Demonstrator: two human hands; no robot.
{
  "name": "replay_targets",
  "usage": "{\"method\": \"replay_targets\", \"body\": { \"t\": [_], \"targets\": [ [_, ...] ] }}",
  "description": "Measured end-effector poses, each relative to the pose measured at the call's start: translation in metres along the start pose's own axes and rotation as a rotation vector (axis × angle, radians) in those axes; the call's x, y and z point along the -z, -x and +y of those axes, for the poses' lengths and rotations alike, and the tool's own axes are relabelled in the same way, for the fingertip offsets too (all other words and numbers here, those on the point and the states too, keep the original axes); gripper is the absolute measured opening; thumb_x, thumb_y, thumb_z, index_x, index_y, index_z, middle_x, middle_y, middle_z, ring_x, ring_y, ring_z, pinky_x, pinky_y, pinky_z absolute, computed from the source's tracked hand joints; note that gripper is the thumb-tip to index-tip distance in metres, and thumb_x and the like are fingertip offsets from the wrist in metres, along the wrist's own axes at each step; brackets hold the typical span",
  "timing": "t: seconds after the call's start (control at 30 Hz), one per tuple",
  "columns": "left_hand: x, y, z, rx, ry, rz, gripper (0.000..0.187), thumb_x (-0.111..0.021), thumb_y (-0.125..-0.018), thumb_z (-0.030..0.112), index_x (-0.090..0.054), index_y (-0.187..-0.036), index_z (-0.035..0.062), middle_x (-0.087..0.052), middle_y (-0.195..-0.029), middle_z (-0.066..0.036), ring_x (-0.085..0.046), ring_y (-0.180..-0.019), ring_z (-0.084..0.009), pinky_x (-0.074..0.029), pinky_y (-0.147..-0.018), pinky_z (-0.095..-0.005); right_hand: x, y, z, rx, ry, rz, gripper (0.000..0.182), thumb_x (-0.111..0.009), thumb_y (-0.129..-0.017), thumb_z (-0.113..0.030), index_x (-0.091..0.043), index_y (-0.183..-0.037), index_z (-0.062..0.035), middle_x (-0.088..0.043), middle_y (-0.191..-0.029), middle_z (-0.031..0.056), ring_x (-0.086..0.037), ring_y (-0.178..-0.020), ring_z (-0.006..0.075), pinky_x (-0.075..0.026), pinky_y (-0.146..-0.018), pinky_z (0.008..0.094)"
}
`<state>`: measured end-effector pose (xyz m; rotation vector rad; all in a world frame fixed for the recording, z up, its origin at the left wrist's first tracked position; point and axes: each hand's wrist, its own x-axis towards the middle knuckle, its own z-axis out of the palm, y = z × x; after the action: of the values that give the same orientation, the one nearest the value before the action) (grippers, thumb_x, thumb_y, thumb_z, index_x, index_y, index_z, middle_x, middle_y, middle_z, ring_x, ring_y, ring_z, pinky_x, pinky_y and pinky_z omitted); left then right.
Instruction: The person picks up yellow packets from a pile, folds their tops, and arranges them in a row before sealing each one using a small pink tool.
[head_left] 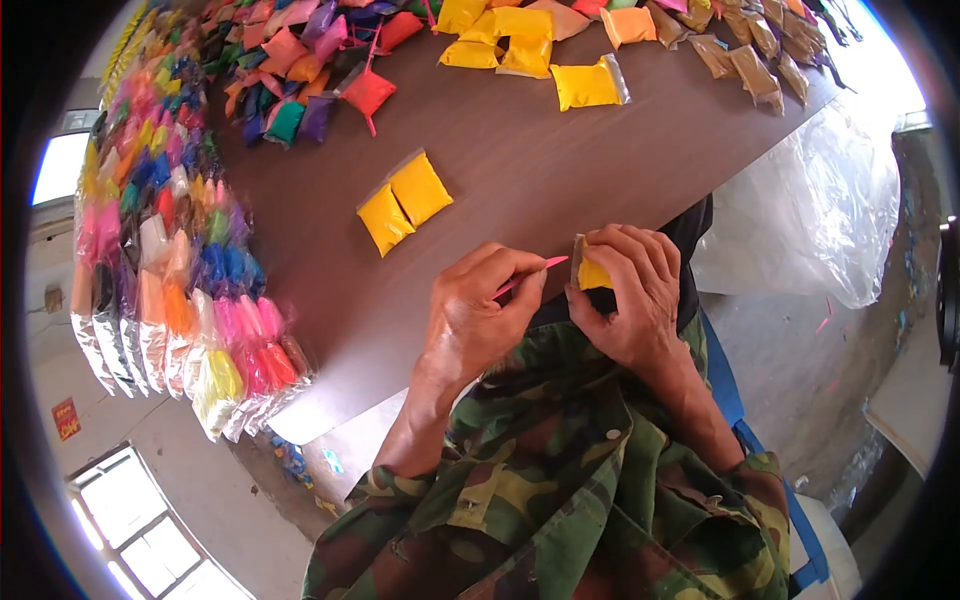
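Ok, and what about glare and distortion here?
Head view: strong wide-angle bending, black corners; lower-left window blown out, upper-right light too; highlights on the bags at left and the clear plastic at right; left hand and right hand fairly sharp.

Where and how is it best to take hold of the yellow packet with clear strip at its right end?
Probably pinch the clear strip of that yellow packet, coming from the right: it looks flat, with bare table beside it, while other yellow packets crowd the far left.
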<state>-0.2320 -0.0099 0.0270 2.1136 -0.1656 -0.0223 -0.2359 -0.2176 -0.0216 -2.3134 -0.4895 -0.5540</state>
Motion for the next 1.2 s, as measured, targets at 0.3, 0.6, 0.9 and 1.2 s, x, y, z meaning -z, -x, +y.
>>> {"method": "replay_targets", "body": {
  "t": [0.3,0.6,0.9,1.2],
  "targets": [
    [-0.006,-0.006,-0.002,-0.042,-0.053,0.025,0.01,-0.08,-0.095,-0.001,-0.081,-0.105,0.0008,-0.077,-0.089,-0.009,-0.072,-0.074,-0.0135,-0.056,-0.066,-0.0295,0.001,0.0,0.003,0.047,0.032,-0.018,0.045,-0.093,-0.075,-0.015,-0.074,-0.116,-0.0128,-0.074,-0.127,0.0017,-0.068,-0.125,0.0273,-0.048,-0.11,0.0474],
    [0.001,-0.004,0.0,0.041,0.014,-0.062,0.009,-0.08,-0.093,-0.001,-0.082,-0.102,0.0,-0.08,-0.088,-0.01,-0.075,-0.076,-0.0132,-0.057,-0.068,-0.0286,0.005,0.002,0.003,0.023,-0.006,-0.06,0.05,-0.093,-0.077,-0.019,-0.074,-0.122,-0.0101,-0.073,-0.132,0.0037,-0.066,-0.13,0.0281,-0.046,-0.114,0.0487],
    [0.012,0.003,-0.002,0.096,0.027,-0.16,0.009,-0.082,-0.092,0.001,-0.082,-0.1,-0.0002,-0.081,-0.086,-0.009,-0.074,-0.076,-0.0115,-0.056,-0.068,-0.0277,0.005,0.005,0.004,0.019,-0.014,-0.069,0.05,-0.093,-0.079,-0.017,-0.073,-0.124,-0.009,-0.072,-0.133,0.0047,-0.065,-0.131,0.0289,-0.045,-0.115,0.0494],
    [0.012,0.004,-0.005,0.185,0.13,-0.161,0.009,-0.078,-0.094,0.001,-0.082,-0.102,-0.0012,-0.08,-0.087,-0.009,-0.072,-0.076,-0.0101,-0.057,-0.067,-0.0282,0.004,0.006,0.005,0.016,-0.039,-0.058,0.049,-0.094,-0.079,-0.017,-0.074,-0.123,-0.0088,-0.073,-0.133,0.0043,-0.065,-0.132,0.0286,-0.045,-0.115,0.0493]
  ]
}}
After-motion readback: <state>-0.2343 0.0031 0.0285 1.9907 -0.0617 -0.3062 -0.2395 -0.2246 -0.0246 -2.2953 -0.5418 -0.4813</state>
